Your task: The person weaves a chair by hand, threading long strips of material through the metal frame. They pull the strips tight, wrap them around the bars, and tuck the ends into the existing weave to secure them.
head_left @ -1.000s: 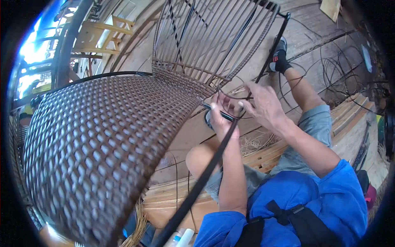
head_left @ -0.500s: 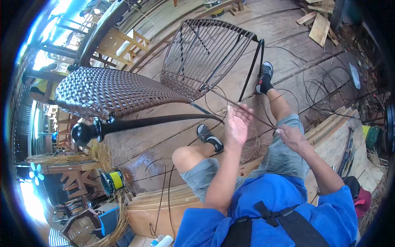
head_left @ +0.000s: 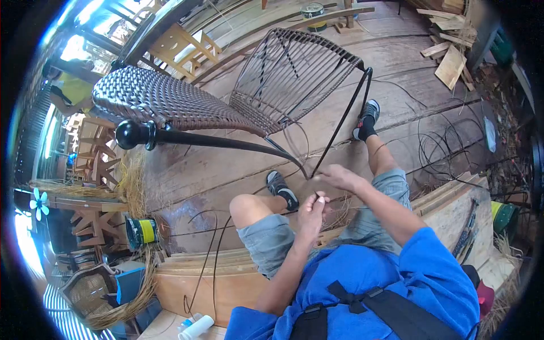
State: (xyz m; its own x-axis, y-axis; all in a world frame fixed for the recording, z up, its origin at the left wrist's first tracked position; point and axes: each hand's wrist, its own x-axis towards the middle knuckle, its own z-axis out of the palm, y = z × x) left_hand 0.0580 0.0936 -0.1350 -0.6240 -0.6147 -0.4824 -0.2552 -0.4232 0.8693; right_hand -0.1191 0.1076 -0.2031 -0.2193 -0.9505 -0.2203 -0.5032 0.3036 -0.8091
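Observation:
A chair with a black metal frame (head_left: 221,141) stands before me. Its brown woven panel (head_left: 164,99) is dense on the left, and long parallel brown strands (head_left: 300,71) are strung across the other panel. A loose brown strand (head_left: 306,139) curves down from the join between the panels. My left hand (head_left: 310,218) is closed in front of my knees, with a thin dark bit of strand at the fingertips. Just above it, my right hand (head_left: 343,178) reaches left by the low bend of the frame, fingers together; its fingertips are blurred, and what they hold is hidden.
Coiled dark strands (head_left: 442,141) lie on the plank floor (head_left: 391,93) to the right. Stacked boards (head_left: 215,272) are at my seat. A tin with a yellow band (head_left: 141,232) stands at left, wood scraps (head_left: 451,65) at upper right. A person in yellow (head_left: 73,88) is at far left.
My right hand has moved left and up toward the frame, now above my left hand. The left hand has gone from open to closed and come lower. The view has shifted slightly.

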